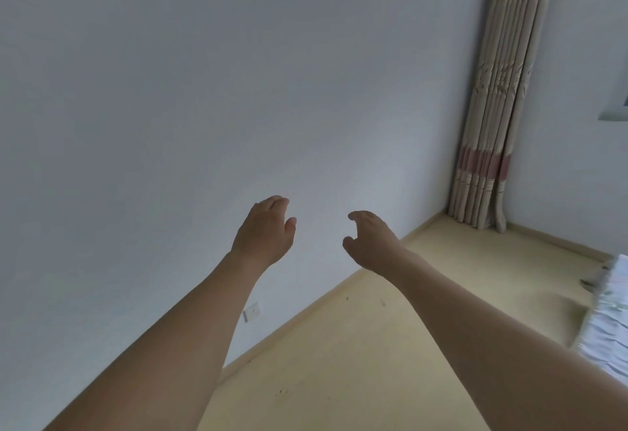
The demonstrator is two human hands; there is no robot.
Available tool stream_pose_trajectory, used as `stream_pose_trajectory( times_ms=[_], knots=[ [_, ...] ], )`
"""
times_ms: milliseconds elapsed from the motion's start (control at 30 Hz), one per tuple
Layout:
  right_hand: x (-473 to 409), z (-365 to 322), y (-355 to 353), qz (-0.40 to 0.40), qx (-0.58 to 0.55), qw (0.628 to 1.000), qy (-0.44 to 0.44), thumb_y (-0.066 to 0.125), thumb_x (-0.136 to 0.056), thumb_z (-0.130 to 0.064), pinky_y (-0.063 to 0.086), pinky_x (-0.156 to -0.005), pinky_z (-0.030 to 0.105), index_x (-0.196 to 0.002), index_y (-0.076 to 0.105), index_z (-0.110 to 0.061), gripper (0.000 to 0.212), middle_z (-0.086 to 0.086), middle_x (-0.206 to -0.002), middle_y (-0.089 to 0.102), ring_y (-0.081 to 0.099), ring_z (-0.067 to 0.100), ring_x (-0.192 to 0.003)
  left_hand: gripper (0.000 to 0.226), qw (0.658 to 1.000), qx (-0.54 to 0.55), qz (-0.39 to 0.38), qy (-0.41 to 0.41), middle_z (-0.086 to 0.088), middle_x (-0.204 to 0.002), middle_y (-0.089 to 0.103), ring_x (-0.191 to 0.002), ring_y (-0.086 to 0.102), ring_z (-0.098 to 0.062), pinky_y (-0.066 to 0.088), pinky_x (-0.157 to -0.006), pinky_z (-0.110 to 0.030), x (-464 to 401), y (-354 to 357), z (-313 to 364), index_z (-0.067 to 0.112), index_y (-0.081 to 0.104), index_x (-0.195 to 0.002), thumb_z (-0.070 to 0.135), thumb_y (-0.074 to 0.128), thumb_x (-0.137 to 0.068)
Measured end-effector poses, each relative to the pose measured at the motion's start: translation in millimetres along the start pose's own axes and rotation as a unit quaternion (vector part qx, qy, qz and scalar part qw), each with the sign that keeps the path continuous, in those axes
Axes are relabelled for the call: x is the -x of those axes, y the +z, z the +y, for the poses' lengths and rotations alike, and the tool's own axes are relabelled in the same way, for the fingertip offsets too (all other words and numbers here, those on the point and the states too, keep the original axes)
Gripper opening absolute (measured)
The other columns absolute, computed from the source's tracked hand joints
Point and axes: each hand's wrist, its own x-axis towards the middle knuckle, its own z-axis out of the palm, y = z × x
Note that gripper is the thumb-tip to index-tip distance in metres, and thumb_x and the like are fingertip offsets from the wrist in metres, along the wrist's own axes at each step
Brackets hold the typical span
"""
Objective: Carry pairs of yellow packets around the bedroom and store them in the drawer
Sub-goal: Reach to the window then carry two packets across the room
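While facing bare wall [170,90], left hand [263,232], right hand [368,243] loosely spread, empty.

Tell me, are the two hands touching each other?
Apart. The head view shows the left hand and the right hand held out side by side, with bare wall showing plainly between them.

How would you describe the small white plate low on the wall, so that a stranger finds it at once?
Start from the large pale wall facing the person. Look down to where it meets the yellowish floor, just right of the left forearm. There sits a small white rectangular wall plate, probably a socket, and it is the only fitting on that bare wall.
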Motion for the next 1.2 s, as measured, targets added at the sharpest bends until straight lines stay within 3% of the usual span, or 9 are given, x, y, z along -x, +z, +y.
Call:
stream_pose_trajectory(
  times_ms=[233, 467, 733, 833, 1033, 1200],
  knots=[
    [-159.0, 57.6, 28.3, 0.015, 0.026, 0.998, 0.058, 0.047, -0.093, -0.015, 0.032, -0.106, 0.028, -0.146, 0.035, -0.007, 0.055, 0.005, -0.147, 0.04, 0.033, 0.02, -0.138, 0.048, 0.997, 0.016, -0.023, 0.074, -0.002, -0.152, 0.039, -0.14, 0.032, -0.022, 0.031, -0.112, -0.035, -168.2, 93.9, -33.5, 0.011, 0.04, -0.145, 0.03, 0.043, -0.101],
    [-311.2, 107.7, -7.7, 0.067, 0.036, 0.989, 0.126, 0.047, -0.092, -0.015, 0.037, -0.096, 0.027, -0.146, 0.035, -0.01, 0.055, 0.003, -0.147, 0.04, 0.042, 0.02, -0.13, 0.048, 0.988, 0.057, -0.013, 0.144, -0.004, -0.151, 0.04, -0.14, 0.032, -0.023, 0.031, -0.112, -0.037, -367.8, 145.6, -24.2, 0.009, 0.04, -0.145, 0.028, 0.044, -0.1],
    [-424.3, 220.3, -33.8, 0.084, 0.035, 0.972, 0.216, 0.046, -0.089, -0.014, 0.039, -0.095, 0.029, -0.142, 0.041, -0.01, 0.054, 0.004, -0.146, 0.04, 0.042, 0.02, -0.13, 0.049, 0.96, 0.061, -0.048, 0.269, -0.004, -0.154, 0.034, -0.143, 0.026, -0.019, 0.019, -0.114, -0.028, -514.7, 243.6, 53.5, 0.009, 0.035, -0.147, 0.027, 0.041, -0.102],
    [-465.9, 277.5, -47.7, 0.093, 0.051, 0.965, 0.241, 0.047, -0.089, -0.014, 0.042, -0.096, 0.034, -0.133, 0.047, -0.007, 0.044, 0.008, -0.139, 0.045, 0.045, 0.024, -0.122, 0.049, 0.952, 0.084, -0.058, 0.288, -0.004, -0.154, 0.035, -0.142, 0.028, -0.019, 0.021, -0.114, -0.028, -573.4, 290.9, 91.6, 0.009, 0.035, -0.147, 0.027, 0.042, -0.102],
    [-558.0, 399.4, -106.3, 0.149, 0.046, 0.946, 0.283, 0.048, -0.087, -0.012, 0.043, -0.093, 0.036, -0.13, 0.048, -0.006, 0.044, 0.012, -0.131, 0.051, 0.048, 0.029, -0.118, 0.05, 0.942, 0.145, -0.088, 0.29, -0.004, -0.153, 0.037, -0.14, 0.032, -0.023, 0.029, -0.112, -0.035, -706.8, 373.0, 187.7, 0.01, 0.038, -0.146, 0.027, 0.044, -0.1],
    [-612.1, 476.3, -158.0, 0.194, 0.038, 0.931, 0.308, 0.048, -0.088, -0.01, 0.037, -0.101, 0.036, -0.137, 0.044, -0.009, 0.049, 0.009, -0.14, 0.046, 0.042, 0.027, -0.128, 0.049, 0.924, 0.159, -0.064, 0.341, -0.008, -0.15, 0.041, -0.139, 0.035, -0.025, 0.031, -0.113, -0.037, -803.3, 406.5, 268.5, 0.007, 0.04, -0.144, 0.026, 0.046, -0.099]
  ],
)
